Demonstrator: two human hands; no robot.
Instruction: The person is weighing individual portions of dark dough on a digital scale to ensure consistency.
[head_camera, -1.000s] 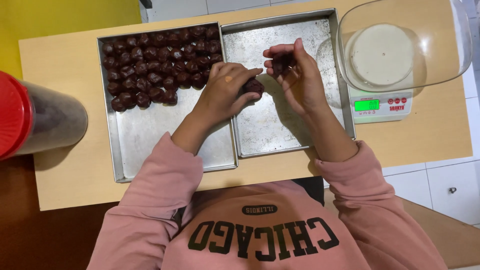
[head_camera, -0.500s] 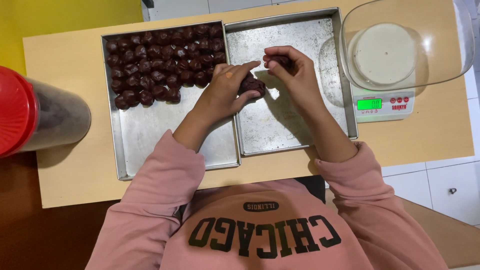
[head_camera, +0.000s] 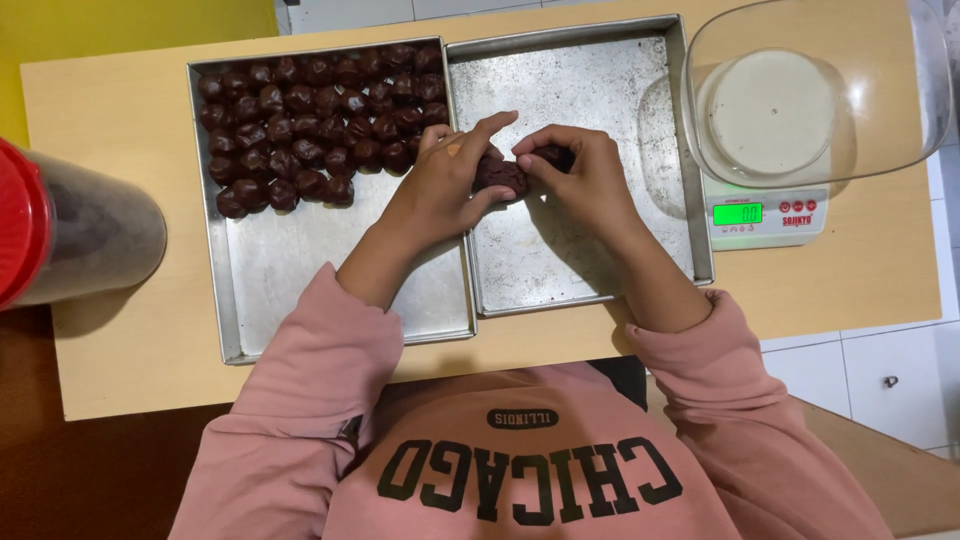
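Hands (left (head_camera: 440, 190), right (head_camera: 585, 180)) have drawn together, both now pinching one dark dough lump (head_camera: 500, 175).

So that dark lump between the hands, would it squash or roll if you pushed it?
The lump is probably soft: the left hand and right hand pinch it and its outline looks uneven. It may be a bit sticky, judging by crumbs smeared on the right tray. Shaped round like the balls, it could roll on bare metal.

light wood table (head_camera: 120, 110), yellow wall (head_camera: 120, 20) behind, white tiled floor (head_camera: 880, 370) right, dark brown floor (head_camera: 90, 470) left
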